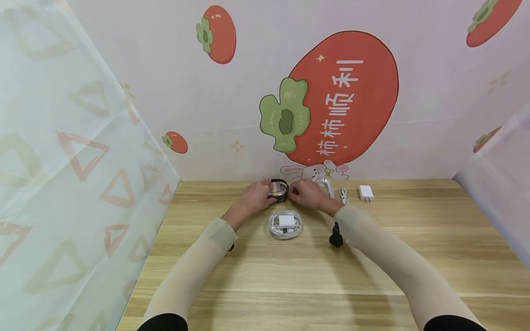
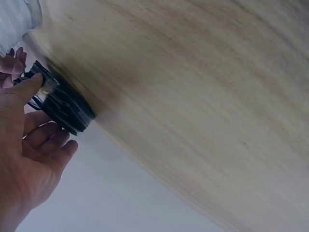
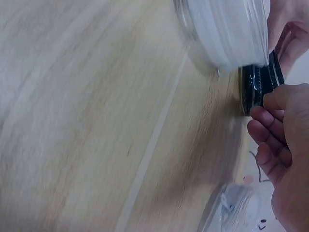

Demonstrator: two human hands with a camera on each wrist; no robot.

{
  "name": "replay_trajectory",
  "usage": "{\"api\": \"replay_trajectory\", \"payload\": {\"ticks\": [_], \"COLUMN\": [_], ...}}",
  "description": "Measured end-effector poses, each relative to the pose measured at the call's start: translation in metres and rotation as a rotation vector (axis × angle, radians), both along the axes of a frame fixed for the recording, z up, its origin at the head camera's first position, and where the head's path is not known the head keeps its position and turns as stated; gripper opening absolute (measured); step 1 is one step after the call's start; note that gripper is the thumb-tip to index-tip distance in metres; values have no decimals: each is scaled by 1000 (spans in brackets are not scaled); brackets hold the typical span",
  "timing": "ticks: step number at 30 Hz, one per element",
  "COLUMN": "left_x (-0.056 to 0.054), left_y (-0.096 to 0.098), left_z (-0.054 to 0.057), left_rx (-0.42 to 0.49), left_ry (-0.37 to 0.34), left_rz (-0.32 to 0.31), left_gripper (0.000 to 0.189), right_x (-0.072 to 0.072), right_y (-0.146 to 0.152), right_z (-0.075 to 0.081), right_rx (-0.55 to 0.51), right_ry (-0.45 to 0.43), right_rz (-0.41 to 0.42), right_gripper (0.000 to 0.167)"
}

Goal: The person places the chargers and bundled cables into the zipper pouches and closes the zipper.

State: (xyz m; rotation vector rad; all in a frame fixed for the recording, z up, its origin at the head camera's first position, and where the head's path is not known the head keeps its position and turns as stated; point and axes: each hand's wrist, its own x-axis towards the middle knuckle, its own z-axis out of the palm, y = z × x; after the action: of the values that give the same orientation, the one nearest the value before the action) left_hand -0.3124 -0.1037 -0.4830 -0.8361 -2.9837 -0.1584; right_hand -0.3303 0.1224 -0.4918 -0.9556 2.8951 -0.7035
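At the far edge of the table, a coiled black cable (image 1: 283, 197) stands between my two hands. My left hand (image 1: 254, 196) grips its left side; in the left wrist view the thumb lies over the coil (image 2: 68, 108) and the fingers curl beneath. From the right, my right hand (image 1: 308, 193) pinches the edge of the coil (image 3: 256, 89) between thumb and forefinger, its other fingers bent. Nearer me sits a coiled white cable in clear round packaging (image 1: 275, 230), with a white charger plug (image 1: 286, 221) on top.
Behind my right hand is another clear round package (image 1: 326, 185), partly hidden. To its right lie a small bundled white cable (image 1: 343, 196) and a white plug adapter (image 1: 366, 192) with its prongs toward me. A printed cloth backdrop (image 1: 232, 105) rises behind the wooden table (image 1: 256, 276).
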Motion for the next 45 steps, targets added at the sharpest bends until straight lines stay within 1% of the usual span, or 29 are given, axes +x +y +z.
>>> {"api": "replay_trajectory", "payload": {"ticks": [3,7,10,15,18,22,27,35,39,45], "left_x": [1,4,6,7,6,6,7,7,6,3], "left_y": [1,3,3,1,0,-1,-1,-2,-2,-5], "left_z": [2,6,6,4,2,2,4,4,1,-3], "left_rx": [10,23,11,-28,-55,-94,-107,-112,-106,-95], "left_ry": [14,15,17,43,45,18,-2,-9,4,12], "left_rz": [-17,-53,-75,-103,-108,-106,-108,-115,-123,-126], "left_gripper": [45,39,35,34,40,50,52,52,52,51], "right_x": [0,1,2,3,3,2,1,-1,-2,-4], "right_y": [-4,-9,-11,-11,-12,-11,-7,-4,-2,-5], "right_z": [1,4,5,4,4,6,7,7,6,7], "right_rx": [-13,-24,-26,-24,-13,11,31,44,49,66], "right_ry": [-38,-58,-66,-59,-52,-46,-28,9,23,4], "right_rz": [21,42,54,84,91,93,96,89,57,-8], "right_gripper": [6,7,8,8,8,7,7,8,7,9]}}
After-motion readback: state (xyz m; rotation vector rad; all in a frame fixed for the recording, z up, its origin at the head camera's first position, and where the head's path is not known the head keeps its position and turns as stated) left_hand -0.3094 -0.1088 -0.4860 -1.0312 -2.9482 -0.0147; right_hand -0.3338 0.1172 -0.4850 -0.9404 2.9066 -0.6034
